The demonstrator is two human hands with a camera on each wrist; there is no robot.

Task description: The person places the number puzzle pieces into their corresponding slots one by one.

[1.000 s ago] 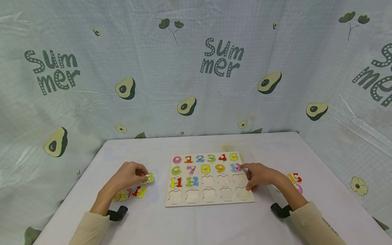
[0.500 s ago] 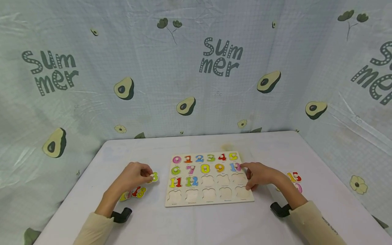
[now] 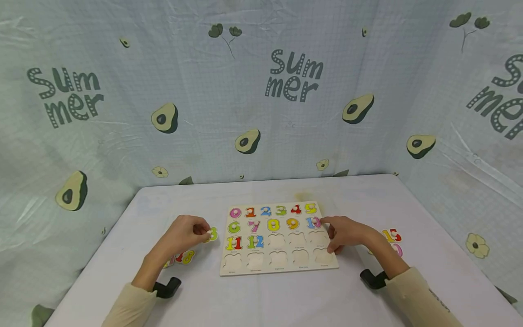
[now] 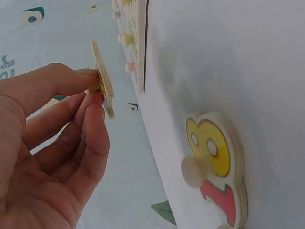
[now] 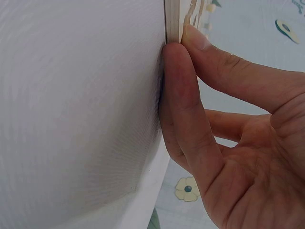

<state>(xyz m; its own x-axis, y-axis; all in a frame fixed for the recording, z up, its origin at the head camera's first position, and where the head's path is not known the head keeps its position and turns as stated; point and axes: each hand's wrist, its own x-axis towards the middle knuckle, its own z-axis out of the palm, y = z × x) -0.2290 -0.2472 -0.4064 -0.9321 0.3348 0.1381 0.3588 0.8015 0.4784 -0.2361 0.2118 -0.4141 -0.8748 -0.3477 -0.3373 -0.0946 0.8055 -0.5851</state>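
Note:
In the head view my left hand point(image 3: 188, 232) pinches a wooden number puzzle piece point(image 3: 213, 234) by its knob; a green 3 shows and the fingers cover the rest. The left wrist view has this piece point(image 4: 105, 81) edge-on, raised off the table. Below it lies the 18 piece point(image 4: 214, 148) with a pale knob. Just right of the held piece is the wooden puzzle board point(image 3: 267, 268), filled from 0 to 12, with several bare recesses in its lower rows. My right hand point(image 3: 347, 234) grips the board's right edge, thumb and fingertips against it.
Part of another pink-and-yellow piece point(image 3: 169, 262) shows under my left wrist. Right of my right hand lie the 15 piece point(image 3: 392, 235) and a partly hidden pink one point(image 3: 397, 249). A patterned curtain point(image 3: 196, 150) hangs behind the white table point(image 3: 269, 299).
My left hand has carried the piece to the right, closer to the board, uncovering then covering parts of the loose pieces below. The right hand stays at the board's edge.

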